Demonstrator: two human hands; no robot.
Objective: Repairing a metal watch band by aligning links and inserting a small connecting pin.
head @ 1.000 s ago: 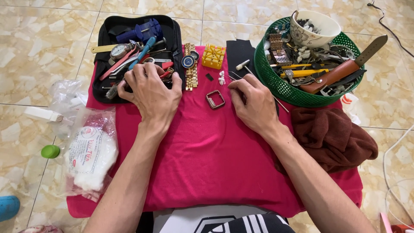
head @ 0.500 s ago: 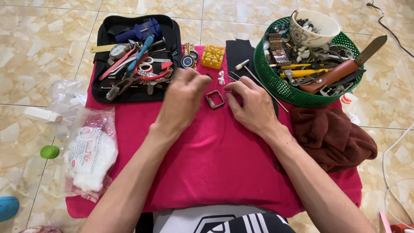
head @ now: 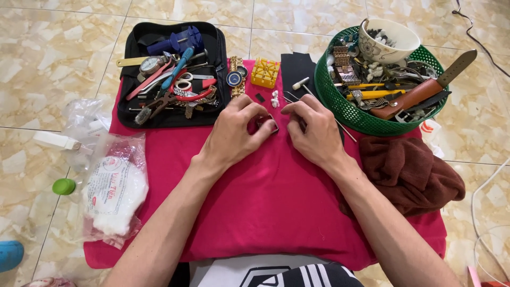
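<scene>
My left hand (head: 237, 131) rests on the magenta cloth (head: 265, 202) with its fingers closed around a small square watch case (head: 270, 124). My right hand (head: 314, 129) lies just to the right of the case, fingertips pinched together near its edge, possibly on a thin tool I cannot make out. Just beyond my hands sit a small white part (head: 274, 98), a yellow block holder (head: 265, 73) and a wristwatch with a gold band (head: 235, 77).
A black tool case (head: 139, 114) full of pliers, scissors and screwdrivers lies at the back left. A green basket (head: 340, 106) with a bowl, knife and watch parts stands at the back right. A brown cloth (head: 411, 172) lies right; plastic bags (head: 111, 186) lie left.
My left hand has come away from the tool case and moved right to the watch case, closing on it. My right hand has barely shifted.
</scene>
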